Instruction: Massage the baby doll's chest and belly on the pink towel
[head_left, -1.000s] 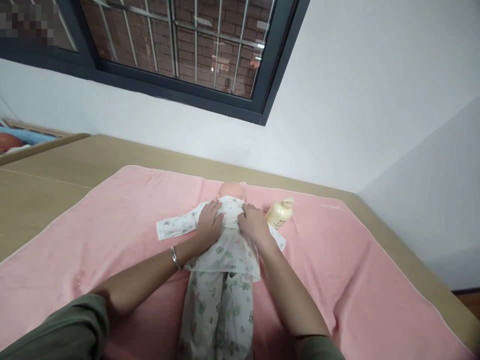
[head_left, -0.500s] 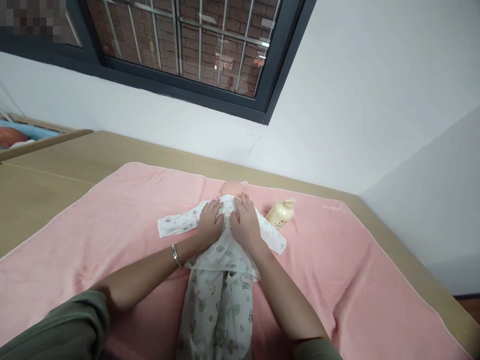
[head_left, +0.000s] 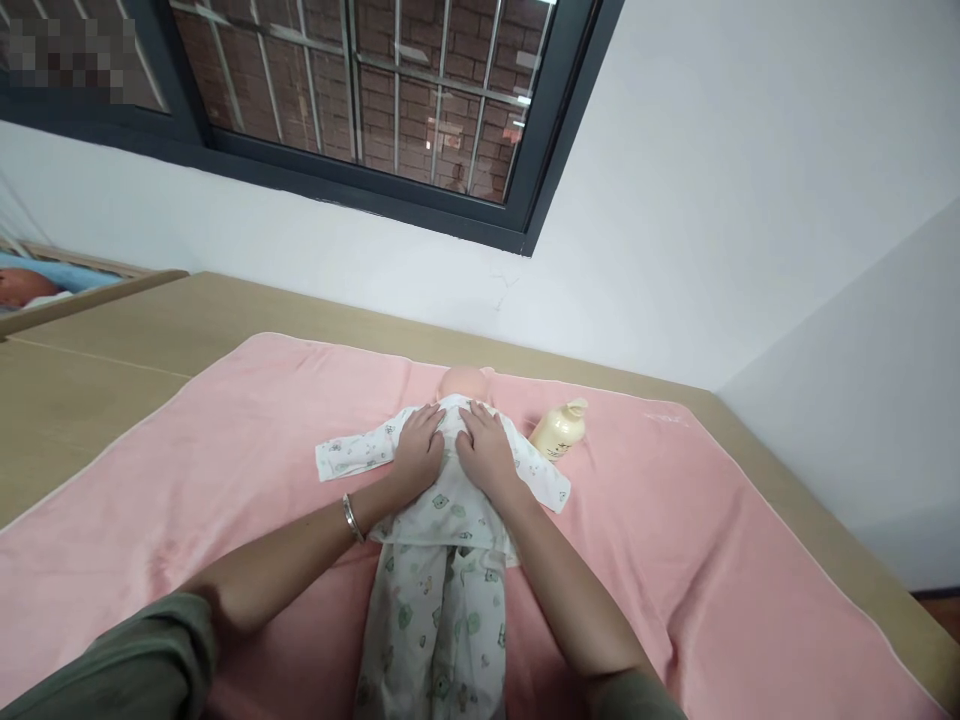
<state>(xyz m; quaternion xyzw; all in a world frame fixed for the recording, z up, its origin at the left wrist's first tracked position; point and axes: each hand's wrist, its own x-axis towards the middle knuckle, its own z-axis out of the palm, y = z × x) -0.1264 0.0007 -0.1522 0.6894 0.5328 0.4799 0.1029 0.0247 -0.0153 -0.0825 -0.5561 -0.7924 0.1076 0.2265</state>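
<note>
A baby doll [head_left: 465,381] lies on its back on a pink towel [head_left: 225,450], dressed in a white printed shirt [head_left: 450,500] and matching trousers [head_left: 435,630]. My left hand [head_left: 418,450] rests flat on the doll's chest, on the left side of the shirt, with a silver bracelet at the wrist. Beside it, my right hand [head_left: 486,452] lies flat on the right side of the chest, fingers pointing toward the doll's head. Both palms press on the shirt fabric. The doll's sleeves spread out to either side.
A pale yellow pump bottle [head_left: 556,432] lies on the towel just right of the doll's shoulder. The towel covers a tan wooden surface [head_left: 90,370] set against a white wall under a dark-framed window. A crib edge shows at far left.
My right hand has slid left from the doll's right shoulder to the middle of the chest, close beside my left hand. The left hand has barely moved.
</note>
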